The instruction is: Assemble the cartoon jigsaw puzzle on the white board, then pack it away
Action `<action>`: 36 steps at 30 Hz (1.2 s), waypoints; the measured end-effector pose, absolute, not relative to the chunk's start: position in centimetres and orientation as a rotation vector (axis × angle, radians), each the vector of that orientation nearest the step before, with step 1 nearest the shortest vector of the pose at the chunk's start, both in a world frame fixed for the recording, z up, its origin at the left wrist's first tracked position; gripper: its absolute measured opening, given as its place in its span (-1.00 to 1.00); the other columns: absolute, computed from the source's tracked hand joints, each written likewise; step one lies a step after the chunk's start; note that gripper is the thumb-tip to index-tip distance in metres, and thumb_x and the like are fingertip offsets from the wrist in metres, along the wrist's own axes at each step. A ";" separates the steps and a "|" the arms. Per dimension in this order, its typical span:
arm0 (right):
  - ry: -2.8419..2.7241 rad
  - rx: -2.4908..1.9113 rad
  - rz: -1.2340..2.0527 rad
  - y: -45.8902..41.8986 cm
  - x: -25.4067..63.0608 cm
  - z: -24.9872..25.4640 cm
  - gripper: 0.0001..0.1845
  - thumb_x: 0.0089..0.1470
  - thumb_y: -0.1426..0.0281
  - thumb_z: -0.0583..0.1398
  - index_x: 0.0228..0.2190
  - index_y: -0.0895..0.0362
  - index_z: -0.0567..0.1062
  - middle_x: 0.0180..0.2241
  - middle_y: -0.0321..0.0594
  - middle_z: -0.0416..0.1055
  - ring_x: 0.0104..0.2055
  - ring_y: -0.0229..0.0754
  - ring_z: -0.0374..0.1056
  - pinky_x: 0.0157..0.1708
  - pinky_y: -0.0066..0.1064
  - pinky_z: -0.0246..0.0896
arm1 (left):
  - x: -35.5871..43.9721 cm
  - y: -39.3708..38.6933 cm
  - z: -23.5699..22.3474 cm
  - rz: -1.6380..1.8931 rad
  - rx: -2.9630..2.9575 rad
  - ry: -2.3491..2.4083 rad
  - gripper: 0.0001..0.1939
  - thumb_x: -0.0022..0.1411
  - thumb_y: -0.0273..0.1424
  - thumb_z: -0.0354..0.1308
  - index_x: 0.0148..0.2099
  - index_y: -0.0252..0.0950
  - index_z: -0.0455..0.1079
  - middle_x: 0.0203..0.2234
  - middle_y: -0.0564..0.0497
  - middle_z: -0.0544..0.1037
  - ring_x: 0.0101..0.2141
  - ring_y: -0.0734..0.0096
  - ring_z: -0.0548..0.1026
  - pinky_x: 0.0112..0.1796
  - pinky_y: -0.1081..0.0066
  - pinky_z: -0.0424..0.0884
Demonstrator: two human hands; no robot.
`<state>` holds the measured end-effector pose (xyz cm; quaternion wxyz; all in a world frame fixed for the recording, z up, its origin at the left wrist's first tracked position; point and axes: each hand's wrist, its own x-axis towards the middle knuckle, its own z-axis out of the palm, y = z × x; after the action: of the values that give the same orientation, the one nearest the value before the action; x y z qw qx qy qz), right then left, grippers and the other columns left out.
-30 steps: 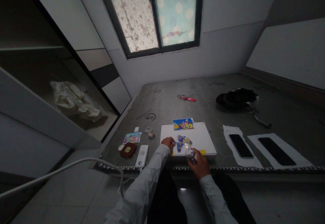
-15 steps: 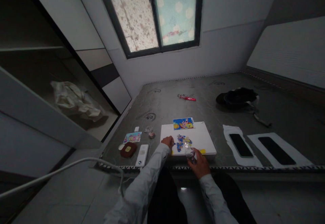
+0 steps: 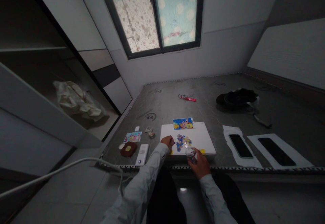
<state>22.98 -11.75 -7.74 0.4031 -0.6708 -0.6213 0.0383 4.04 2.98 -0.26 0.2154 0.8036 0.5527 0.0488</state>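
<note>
A white box (image 3: 204, 136) lies before me with a heap of small blue and yellow jigsaw puzzle pieces (image 3: 180, 140) on its top. My left hand (image 3: 167, 141) is at the box's left side, its fingertips pinched on a tiny dark blue piece beside the heap. My right hand (image 3: 201, 163) is wrapped round a small clear jar (image 3: 190, 153) at the box's front edge, tilted with its mouth toward the heap. Some pieces show at the jar's mouth. A colourful cartoon picture card (image 3: 183, 124) lies at the back of the box.
On the left are a second picture card (image 3: 133, 137), a brown case (image 3: 128, 149), a white power bank (image 3: 142, 155) and another small clear jar (image 3: 151, 134). Two phones (image 3: 241, 146) rest on white sheets at right. Farther back lie a red item (image 3: 189, 98) and a black cap (image 3: 237, 98).
Both hands keep nearly the same place and grip. The view has shifted very slightly.
</note>
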 end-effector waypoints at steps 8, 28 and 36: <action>-1.571 -1.681 0.106 -11.7 22.9 -7.6 -0.46 0.01 0.26 0.17 0.05 0.11 0.31 -0.04 -0.07 0.46 -0.07 -0.03 0.43 -0.08 -0.19 0.35 | 6.2 -0.1 2.4 0.343 2.395 0.856 -0.85 0.23 -0.34 0.13 -0.18 -0.25 0.45 -0.24 0.00 0.54 -0.25 0.43 0.48 -0.13 0.47 0.35; -1.592 -1.627 0.105 -11.8 22.2 -6.5 -0.45 0.03 0.23 0.20 0.06 0.11 0.30 -0.04 -0.05 0.46 -0.06 -0.01 0.42 -0.06 -0.17 0.35 | 7.3 -1.3 2.3 0.480 2.161 0.855 -0.83 0.17 -0.35 0.23 -0.19 -0.25 0.57 -0.26 0.03 0.65 -0.23 0.42 0.57 -0.11 0.48 0.42; -1.558 -1.711 0.153 -12.0 22.9 -7.1 -0.44 0.03 0.22 0.20 0.06 0.10 0.30 -0.04 -0.11 0.46 -0.08 -0.03 0.43 -0.08 -0.20 0.36 | 4.9 1.4 -1.8 0.438 2.168 1.374 -0.33 -0.14 -0.20 0.45 0.06 -0.22 0.45 -0.05 -0.08 0.48 -0.21 0.36 0.53 -0.10 0.37 0.47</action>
<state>22.88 -11.96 -7.14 0.3998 -0.6763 -0.6158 0.0603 4.91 1.38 -1.80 0.2657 0.8027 0.5087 0.1623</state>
